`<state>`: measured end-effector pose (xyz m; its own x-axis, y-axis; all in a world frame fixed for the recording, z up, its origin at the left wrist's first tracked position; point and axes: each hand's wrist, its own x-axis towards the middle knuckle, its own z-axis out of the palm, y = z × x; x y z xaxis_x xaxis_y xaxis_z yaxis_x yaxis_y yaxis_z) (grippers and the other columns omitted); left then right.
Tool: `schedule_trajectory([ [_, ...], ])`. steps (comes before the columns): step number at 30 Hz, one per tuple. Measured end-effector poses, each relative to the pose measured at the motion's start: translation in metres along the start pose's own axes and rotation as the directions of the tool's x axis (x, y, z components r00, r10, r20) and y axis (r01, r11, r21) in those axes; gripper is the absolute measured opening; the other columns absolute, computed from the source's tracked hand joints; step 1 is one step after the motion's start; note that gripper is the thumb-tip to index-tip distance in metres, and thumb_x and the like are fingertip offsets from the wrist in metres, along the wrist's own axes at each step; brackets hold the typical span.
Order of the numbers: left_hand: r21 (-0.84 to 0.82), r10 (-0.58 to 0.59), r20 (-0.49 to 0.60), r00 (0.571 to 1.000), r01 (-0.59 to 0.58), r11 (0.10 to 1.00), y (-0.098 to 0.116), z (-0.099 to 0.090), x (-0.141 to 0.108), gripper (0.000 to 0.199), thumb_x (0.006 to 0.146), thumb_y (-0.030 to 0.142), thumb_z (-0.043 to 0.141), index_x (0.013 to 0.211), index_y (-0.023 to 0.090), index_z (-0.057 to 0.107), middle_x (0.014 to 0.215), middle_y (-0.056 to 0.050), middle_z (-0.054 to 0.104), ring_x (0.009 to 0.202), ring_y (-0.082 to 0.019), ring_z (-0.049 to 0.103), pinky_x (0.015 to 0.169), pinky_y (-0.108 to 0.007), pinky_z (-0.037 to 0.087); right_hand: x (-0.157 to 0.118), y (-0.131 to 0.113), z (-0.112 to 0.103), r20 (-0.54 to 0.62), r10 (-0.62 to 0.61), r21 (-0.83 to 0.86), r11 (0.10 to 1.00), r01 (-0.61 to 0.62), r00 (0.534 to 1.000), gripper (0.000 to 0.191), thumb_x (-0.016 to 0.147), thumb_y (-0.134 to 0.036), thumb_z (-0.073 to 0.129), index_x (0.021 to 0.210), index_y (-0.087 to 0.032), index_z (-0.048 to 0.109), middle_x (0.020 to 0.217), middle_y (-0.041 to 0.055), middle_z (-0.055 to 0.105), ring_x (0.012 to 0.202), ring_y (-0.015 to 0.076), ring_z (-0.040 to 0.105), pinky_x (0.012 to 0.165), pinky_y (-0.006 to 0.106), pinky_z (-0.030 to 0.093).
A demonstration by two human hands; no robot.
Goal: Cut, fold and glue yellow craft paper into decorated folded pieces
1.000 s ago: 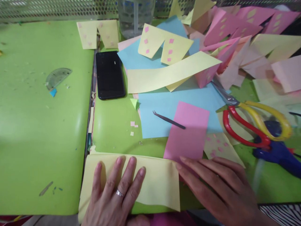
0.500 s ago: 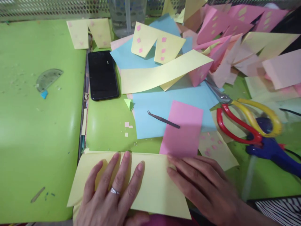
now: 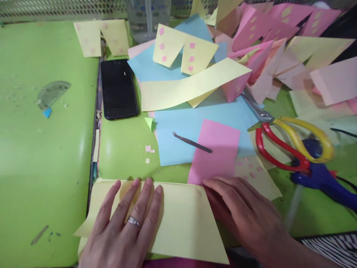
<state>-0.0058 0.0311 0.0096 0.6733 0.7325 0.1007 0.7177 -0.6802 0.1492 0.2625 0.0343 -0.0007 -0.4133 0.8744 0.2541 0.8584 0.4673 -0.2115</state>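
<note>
A folded sheet of pale yellow paper (image 3: pixel 186 219) lies at the near edge of the green table, its fold along the far side. My left hand (image 3: pixel 125 223), with a ring on one finger, rests flat on the paper's left half, fingers spread. Just past the right edge of that sheet is my right hand (image 3: pixel 248 212), its fingers stretched out and slightly bent beside the far corner. Its thumb is hidden and I see nothing held. Beyond it lies a pink sheet (image 3: pixel 220 163), with thin dark tweezers (image 3: pixel 192 143) across its left edge.
Scissors (image 3: pixel 284 141) with red and yellow handles lie at right over a dark blue tool (image 3: pixel 323 182). A black phone (image 3: pixel 119 89), a protractor (image 3: pixel 52 95) and a water container (image 3: pixel 147 22) are farther back. Folded pink papers (image 3: pixel 256 28) crowd the back right.
My right hand has slid off the yellow paper's far corner to the right. My left hand has shifted slightly left, staying flat on the sheet.
</note>
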Motion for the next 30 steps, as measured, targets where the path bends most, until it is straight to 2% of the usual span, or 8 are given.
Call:
schedule_trajectory([
  [4,-0.025,-0.033,0.026,0.999,0.033,0.999,0.003,-0.001,-0.002,0.052,0.099,0.030,0.041,0.148,0.012,0.043,0.146,-0.013,0.053,0.134,-0.036,0.050,0.121,-0.055,0.020,0.006,-0.002,0.001,0.073,0.087,0.090,0.992,-0.094,0.994,0.014,0.097,-0.020,0.047,0.102,-0.020,0.061,0.087,0.0047,0.069,0.078,0.0186,0.065,0.071,0.032,0.050],
  [8,-0.009,-0.022,0.070,0.997,0.023,1.000,0.000,-0.001,-0.003,0.056,0.100,0.036,0.040,0.151,0.013,0.038,0.149,-0.014,0.049,0.137,-0.035,0.046,0.122,-0.054,0.015,0.011,-0.003,0.000,0.100,0.124,0.198,0.970,-0.142,0.987,0.013,0.095,-0.017,0.047,0.093,-0.023,0.059,0.079,0.0016,0.068,0.072,0.0178,0.065,0.065,0.033,0.051],
  [12,0.033,0.081,0.079,0.994,-0.084,0.996,-0.010,-0.001,-0.005,0.063,0.099,0.047,0.043,0.151,0.013,0.038,0.150,-0.016,0.048,0.136,-0.035,0.047,0.123,-0.053,0.010,0.014,-0.004,-0.003,0.097,0.171,0.302,0.934,-0.193,0.980,0.012,0.093,-0.017,0.049,0.091,-0.024,0.059,0.078,0.0008,0.068,0.070,0.0159,0.067,0.062,0.029,0.053],
  [16,-0.011,0.123,0.057,0.991,-0.123,0.992,-0.022,-0.013,-0.008,0.071,0.098,0.060,0.039,0.153,0.015,0.035,0.151,-0.015,0.047,0.138,-0.035,0.043,0.121,-0.055,0.018,0.013,-0.004,-0.006,0.058,0.144,0.340,0.928,-0.155,0.988,0.013,0.092,-0.015,0.050,0.093,-0.025,0.058,0.079,0.0007,0.068,0.069,0.0153,0.067,0.060,0.028,0.052],
  [19,-0.071,0.063,-0.009,0.998,-0.064,0.995,-0.028,-0.028,-0.006,0.065,0.101,0.054,0.035,0.155,0.018,0.029,0.152,-0.010,0.047,0.141,-0.029,0.040,0.121,-0.051,0.023,0.013,-0.005,-0.009,0.024,0.108,0.338,0.935,-0.109,0.994,0.014,0.093,-0.013,0.050,0.095,-0.024,0.057,0.079,0.0009,0.068,0.070,0.0146,0.066,0.062,0.027,0.053],
  [22,-0.029,-0.023,-0.061,0.998,0.021,0.999,-0.029,-0.037,0.003,0.063,0.099,0.045,0.046,0.153,0.014,0.033,0.151,-0.010,0.048,0.139,-0.027,0.044,0.122,-0.045,0.021,0.015,-0.007,-0.012,-0.028,0.051,0.298,0.954,-0.040,0.998,0.014,0.094,-0.012,0.050,0.097,-0.023,0.057,0.078,0.0012,0.069,0.069,0.0147,0.066,0.063,0.028,0.053],
  [25,0.024,-0.025,-0.026,0.999,0.026,0.999,-0.022,-0.036,0.017,0.055,0.099,0.035,0.049,0.149,0.015,0.041,0.150,-0.008,0.050,0.136,-0.026,0.048,0.121,-0.043,0.021,0.018,-0.012,-0.014,-0.075,0.008,0.268,0.963,0.013,0.997,0.016,0.093,-0.010,0.050,0.099,-0.023,0.057,0.078,0.0016,0.070,0.068,0.0153,0.066,0.063,0.029,0.053],
  [30,-0.012,-0.064,0.038,0.997,0.065,0.998,-0.008,-0.032,0.028,0.045,0.102,0.037,0.043,0.143,0.020,0.048,0.139,-0.004,0.061,0.131,-0.026,0.054,0.120,-0.050,0.023,0.020,-0.020,-0.020,-0.108,-0.006,0.305,0.952,0.039,0.994,0.021,0.091,-0.009,0.052,0.103,-0.026,0.056,0.082,0.0017,0.072,0.072,0.0173,0.069,0.066,0.031,0.055],
])
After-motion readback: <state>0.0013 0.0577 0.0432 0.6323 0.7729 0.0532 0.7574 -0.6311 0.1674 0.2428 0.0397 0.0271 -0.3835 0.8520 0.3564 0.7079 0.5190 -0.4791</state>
